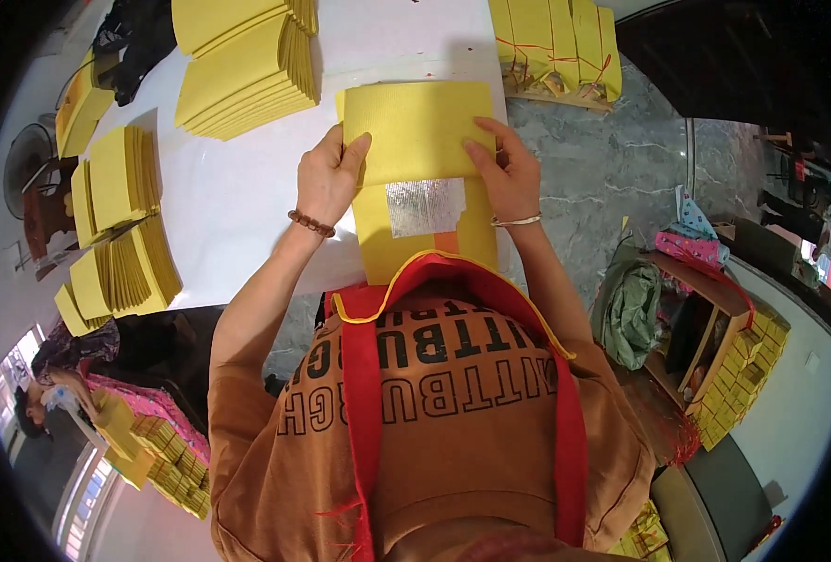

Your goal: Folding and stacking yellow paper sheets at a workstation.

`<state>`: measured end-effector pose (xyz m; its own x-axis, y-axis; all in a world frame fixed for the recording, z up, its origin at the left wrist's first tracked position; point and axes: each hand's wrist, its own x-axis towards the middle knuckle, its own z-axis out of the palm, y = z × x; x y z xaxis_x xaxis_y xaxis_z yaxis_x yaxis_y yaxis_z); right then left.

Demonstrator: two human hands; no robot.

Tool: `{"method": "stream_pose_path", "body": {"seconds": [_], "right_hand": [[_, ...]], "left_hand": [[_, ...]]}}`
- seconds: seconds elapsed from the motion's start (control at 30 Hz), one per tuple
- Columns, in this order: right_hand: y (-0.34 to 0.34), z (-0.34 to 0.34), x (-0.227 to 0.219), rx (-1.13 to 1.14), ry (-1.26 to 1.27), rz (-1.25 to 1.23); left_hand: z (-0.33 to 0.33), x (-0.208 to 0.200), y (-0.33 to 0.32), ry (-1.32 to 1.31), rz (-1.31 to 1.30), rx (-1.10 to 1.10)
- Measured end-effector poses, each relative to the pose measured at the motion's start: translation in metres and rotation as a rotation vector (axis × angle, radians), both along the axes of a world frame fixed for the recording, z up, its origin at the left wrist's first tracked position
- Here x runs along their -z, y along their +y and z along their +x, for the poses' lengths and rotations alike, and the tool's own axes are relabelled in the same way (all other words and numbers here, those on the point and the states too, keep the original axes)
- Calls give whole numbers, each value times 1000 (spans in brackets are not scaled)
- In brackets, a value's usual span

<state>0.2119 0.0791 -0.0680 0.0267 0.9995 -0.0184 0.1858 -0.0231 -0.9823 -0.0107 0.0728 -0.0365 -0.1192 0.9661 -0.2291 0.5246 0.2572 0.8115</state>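
A yellow sheet of paper [415, 131] lies before me at the table's near right edge, its upper part lying as a flap over the lower part. Below the flap's edge, a silver foil patch [425, 208] shows with a small orange patch [445, 243] under it. My left hand [329, 178] grips the sheet's left edge, thumb on top and the other fingers mostly hidden. On the right edge, my right hand [507, 173] is closed with thumb and forefinger on the paper. The sheet's near end reaches my red apron [406, 281].
Fanned stacks of folded yellow paper [247, 84] stand on the white table [219, 206], with more stacks [120, 253] along its left side. Tied yellow bundles [565, 47] sit beyond the right edge. At far left is another person [69, 365]; a wooden cabinet [706, 328] stands at right.
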Motion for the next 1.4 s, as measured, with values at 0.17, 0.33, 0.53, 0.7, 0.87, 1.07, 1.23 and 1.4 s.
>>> {"method": "stream_pose_path", "body": {"seconds": [0.17, 0.33, 0.53, 0.7, 0.87, 1.07, 1.23, 1.4], "right_hand": [[1, -4, 7, 43, -26, -27], [3, -6, 5, 51, -68, -28], [4, -5, -5, 47, -170, -44], [4, -6, -6, 50, -162, -26], [3, -3, -29, -35, -446, -107], [-18, -11, -44, -686, -851, 590], [-27, 1, -30, -858, -986, 503], [-29, -1, -30, -819, -907, 377]], "left_hand": [[-4, 6, 3, -81, -58, -38], [-1, -4, 4, -121, -124, -90], [14, -35, 7, 788, 687, 293], [33, -11, 22, 631, 592, 678], [31, 9, 21, 666, 568, 669], [29, 15, 25, 812, 578, 697], [27, 9, 23, 619, 531, 666], [15, 14, 29, 280, 545, 664]]}}
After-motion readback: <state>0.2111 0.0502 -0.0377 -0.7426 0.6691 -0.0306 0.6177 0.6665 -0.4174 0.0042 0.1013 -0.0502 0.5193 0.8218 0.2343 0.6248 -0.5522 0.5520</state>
